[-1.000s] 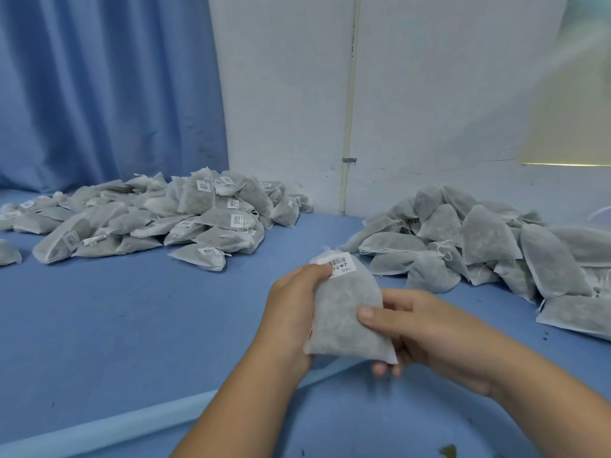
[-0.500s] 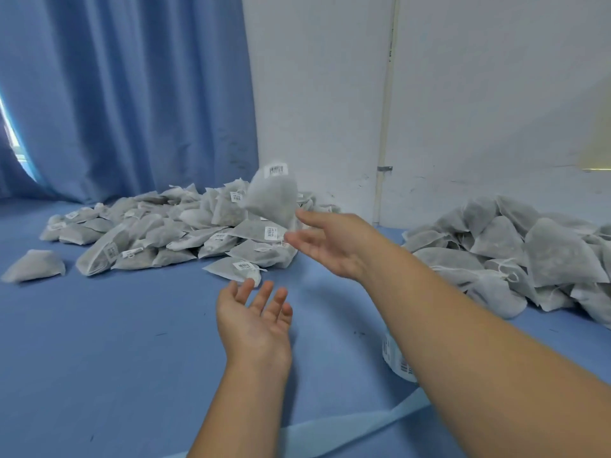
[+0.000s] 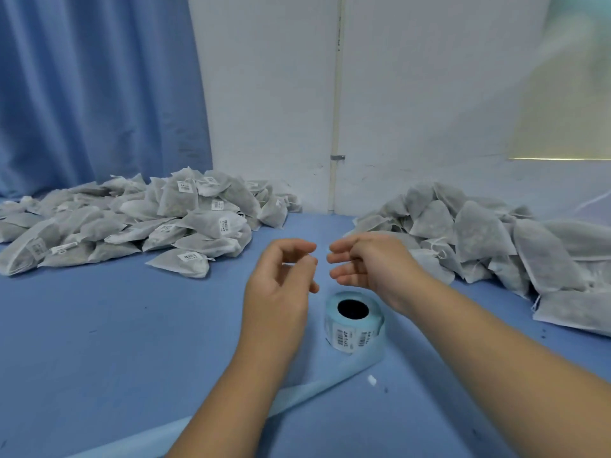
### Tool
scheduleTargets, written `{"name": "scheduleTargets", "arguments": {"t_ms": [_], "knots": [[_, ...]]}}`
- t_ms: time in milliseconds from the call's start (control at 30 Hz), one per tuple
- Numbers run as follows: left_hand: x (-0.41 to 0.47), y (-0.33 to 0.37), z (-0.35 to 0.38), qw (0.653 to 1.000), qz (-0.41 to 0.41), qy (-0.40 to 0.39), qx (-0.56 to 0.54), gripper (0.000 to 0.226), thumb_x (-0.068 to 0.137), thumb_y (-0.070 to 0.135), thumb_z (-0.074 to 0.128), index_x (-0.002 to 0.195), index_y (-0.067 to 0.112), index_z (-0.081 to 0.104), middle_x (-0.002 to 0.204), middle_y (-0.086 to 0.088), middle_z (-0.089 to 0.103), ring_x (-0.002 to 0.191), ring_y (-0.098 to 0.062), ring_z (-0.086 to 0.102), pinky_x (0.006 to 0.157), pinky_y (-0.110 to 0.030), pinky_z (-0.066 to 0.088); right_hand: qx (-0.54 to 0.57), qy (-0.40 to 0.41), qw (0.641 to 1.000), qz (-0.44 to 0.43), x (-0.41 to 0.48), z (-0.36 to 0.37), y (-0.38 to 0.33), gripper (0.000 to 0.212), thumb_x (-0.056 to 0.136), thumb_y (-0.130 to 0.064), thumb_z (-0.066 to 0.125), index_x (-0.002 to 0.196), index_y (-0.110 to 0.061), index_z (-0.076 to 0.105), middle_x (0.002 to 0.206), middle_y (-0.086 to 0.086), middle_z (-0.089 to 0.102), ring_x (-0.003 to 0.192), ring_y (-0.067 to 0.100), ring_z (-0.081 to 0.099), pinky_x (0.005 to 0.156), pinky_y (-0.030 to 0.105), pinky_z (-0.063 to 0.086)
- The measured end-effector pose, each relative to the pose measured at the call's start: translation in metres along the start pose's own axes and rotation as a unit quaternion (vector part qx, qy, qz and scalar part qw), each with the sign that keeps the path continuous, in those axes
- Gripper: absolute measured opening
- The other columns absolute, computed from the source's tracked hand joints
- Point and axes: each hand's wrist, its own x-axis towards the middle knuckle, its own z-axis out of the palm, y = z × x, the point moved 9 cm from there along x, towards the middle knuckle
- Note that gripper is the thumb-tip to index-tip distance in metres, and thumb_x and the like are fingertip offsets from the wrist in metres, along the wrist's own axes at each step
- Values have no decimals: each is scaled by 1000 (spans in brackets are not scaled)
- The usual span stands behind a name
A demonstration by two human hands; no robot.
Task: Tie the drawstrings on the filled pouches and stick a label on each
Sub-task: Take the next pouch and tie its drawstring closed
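The labelled pouch that both hands gripped a second ago, and that was in the air off the right fingertips half a second ago, is out of the hands now; which one it is among the labelled pile point(image 3: 139, 226) at 10 o'clock cannot be told. The left hand point(image 3: 281, 279) and right hand point(image 3: 367, 262) have drawn back together at the centre, above the blue bench point(image 3: 115, 342), both empty, fingers loosely curled and half open, fingertips near each other but apart. With the arms pulled in, the label roll point(image 3: 355, 320) shows whole just below the hands, toward 6 o'clock: a short cylinder of pale blue glossy backing with a dark round core, white barcode stickers on its outer turn. Its liner strip point(image 3: 317, 388) trails flat toward 7 o'clock, passing under the left forearm. The labelled pouches are soft, grey-white non-woven bags, plump and roughly triangular, each with a small white sticker. At 2 o'clock lies the unlabelled pile point(image 3: 479, 236), same fuzzy fabric, thin white drawstrings straggling from a few. Behind stand a pleated blue curtain point(image 3: 99, 87) and a matte white wall point(image 3: 413, 94).
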Motion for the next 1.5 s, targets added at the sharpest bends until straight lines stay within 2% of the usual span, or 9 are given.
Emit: {"name": "scheduleTargets", "arguments": {"t_ms": [167,267,367,533,733,833,1167,1333,1500], "knots": [[-35,7,97,976,83,-172,104,21,82,24,53,85,42,61,69,10,56,56,-1,49,54,-9,39,-120,42,991,-39,-17,-68,7,36,83,14,42,68,-8,67,62,7,65,53,16,59,50,22,49],[-57,-20,148,958,63,-243,139,18,86,22,48,93,35,59,70,10,49,56,2,47,54,-7,36,-187,96,977,-33,-20,-108,20,35,80,12,50,63,-12,69,71,12,69,69,23,62,71,34,51],[-71,-50,167,949,52,-240,199,21,87,16,47,100,27,60,73,15,44,70,8,45,66,-7,33,-275,143,951,-10,-15,-140,37,37,83,8,46,63,-16,68,74,4,70,79,24,66,80,36,52],[-73,-70,166,949,18,-232,213,24,87,14,48,93,36,57,71,14,46,74,7,46,67,-7,34,-408,197,891,10,3,-166,56,7,86,-16,53,83,-16,60,88,1,67,82,20,58,67,30,43],[-77,-75,169,941,-16,-270,203,26,80,20,45,88,45,49,77,15,50,72,4,47,67,-8,36,-417,246,875,-4,28,-159,48,74,83,-57,58,133,-6,39,130,16,49,108,32,54,76,34,41],[-75,-78,168,944,-25,-261,200,25,81,19,47,91,41,52,78,14,50,69,2,47,67,-11,37,-487,220,845,16,37,-151,52,76,86,-56,55,140,-8,32,137,21,38,116,37,50,89,42,45],[-71,-70,159,962,-33,-227,151,22,90,19,57,93,41,51,89,9,54,67,-2,50,68,-13,39,-502,216,832,-93,4,-146,35,31,84,-29,58,108,-10,54,119,10,49,95,28,55,73,32,41],[-71,-50,151,970,23,-195,145,24,91,22,61,100,42,51,107,14,50,84,5,54,75,-5,38,-518,193,824,-121,-44,-146,29,36,81,-38,61,109,-18,50,114,0,43,88,25,55,75,40,48],[-66,-50,143,983,-41,-139,115,15,94,32,51,107,41,52,117,17,49,98,16,49,83,-2,36,-568,165,787,-175,-104,-133,22,36,78,-53,54,102,-26,46,108,-10,39,80,20,55,61,31,40]]}}
